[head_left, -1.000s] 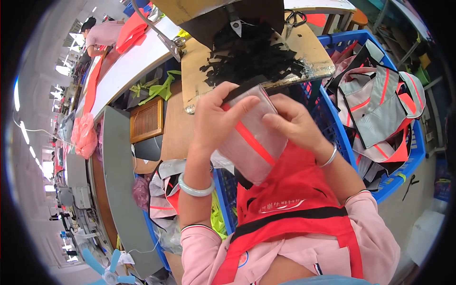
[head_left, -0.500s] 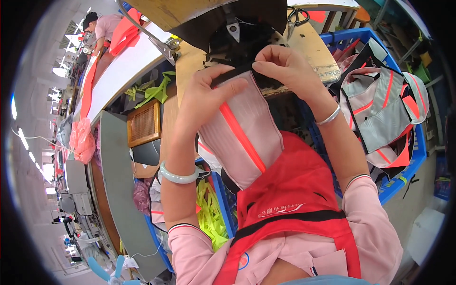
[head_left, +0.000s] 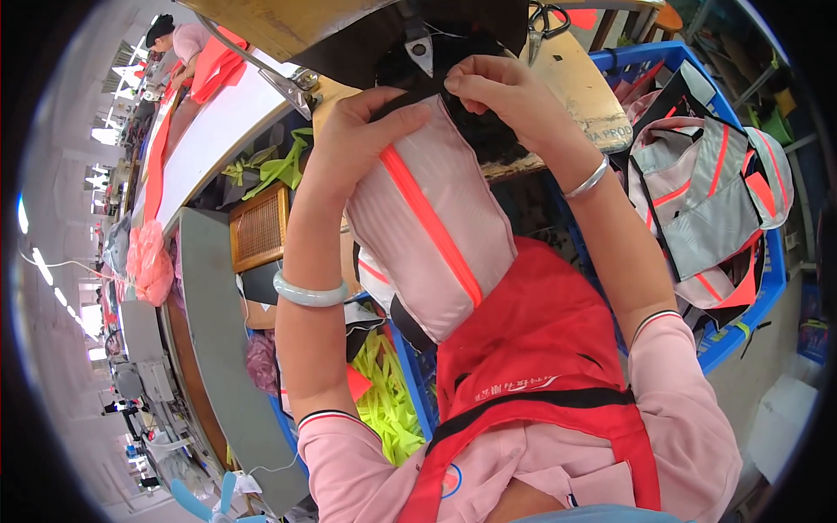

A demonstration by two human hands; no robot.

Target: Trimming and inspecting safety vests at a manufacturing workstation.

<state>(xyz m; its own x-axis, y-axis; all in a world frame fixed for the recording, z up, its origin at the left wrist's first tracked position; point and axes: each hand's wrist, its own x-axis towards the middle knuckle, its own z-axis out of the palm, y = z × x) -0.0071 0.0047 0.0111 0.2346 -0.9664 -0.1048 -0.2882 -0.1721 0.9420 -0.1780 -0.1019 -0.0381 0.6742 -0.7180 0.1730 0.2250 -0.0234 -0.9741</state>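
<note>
A pale pinkish-grey fabric panel (head_left: pixel 471 187) with a bright orange-red stripe hangs from both my hands, its lower end resting against my red apron. My left hand (head_left: pixel 370 126) grips the upper left of the panel, thumb on top and fingers behind. At the upper right corner my right hand (head_left: pixel 493 91) pinches the black edging (head_left: pixel 425 90) between thumb and fingertips. Just beyond my hands is a dark sewing machine (head_left: pixel 419 54) with a pointed metal plate. My left fingertips are partly hidden by the fabric.
Black-handled scissors (head_left: pixel 549 19) lie on the worn wooden tabletop (head_left: pixel 567 100). A blue crate (head_left: pixel 761 305) on the right holds grey and orange sewn pieces. Yellow-green strips (head_left: pixel 384 383) fill a bin below left. A co-worker (head_left: pixel 185 44) bends over a far table.
Both hands have shifted up and left, nearer the machine, carrying the fabric panel along. Each hand keeps its hold.
</note>
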